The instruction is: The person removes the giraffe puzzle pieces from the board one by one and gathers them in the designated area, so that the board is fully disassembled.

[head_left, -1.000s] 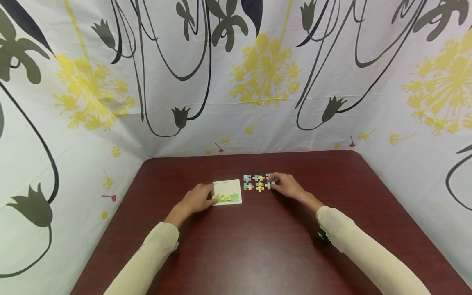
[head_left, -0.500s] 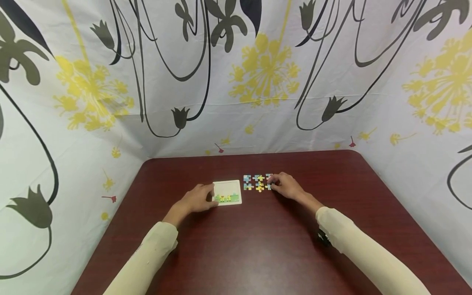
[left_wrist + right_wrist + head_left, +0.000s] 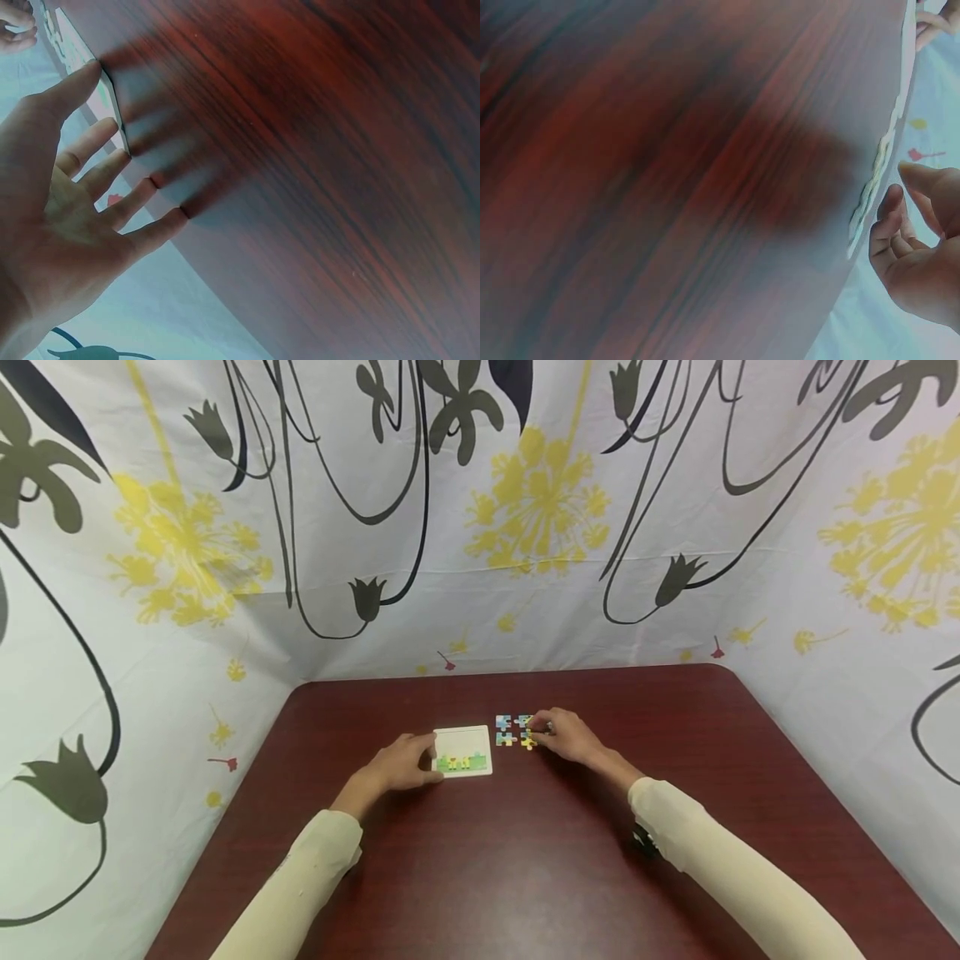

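A white puzzle tray (image 3: 461, 742) lies on the table, with joined green and yellow pieces (image 3: 463, 763) along its near side. My left hand (image 3: 400, 764) rests at the tray's left side. Its fingers are spread and fairly straight, thumb and fingertips at the tray edge in the left wrist view. To the right of the tray lie loose jigsaw pieces (image 3: 504, 722), blue, yellow and green. Over the right part of them hovers my right hand (image 3: 567, 737), hiding some. In the right wrist view its thumb and fingers are loosely bent and apart, with nothing visible between them.
The dark red wooden table (image 3: 480, 860) stretches toward the near side. Behind it and along both sides hangs a white cloth (image 3: 480, 543) printed with flowers. A small dark object (image 3: 645, 839) shows under the right sleeve.
My right hand has shifted left, from the right column of loose pieces to over the middle ones, covering more of them. My left hand and the tray stay in place.
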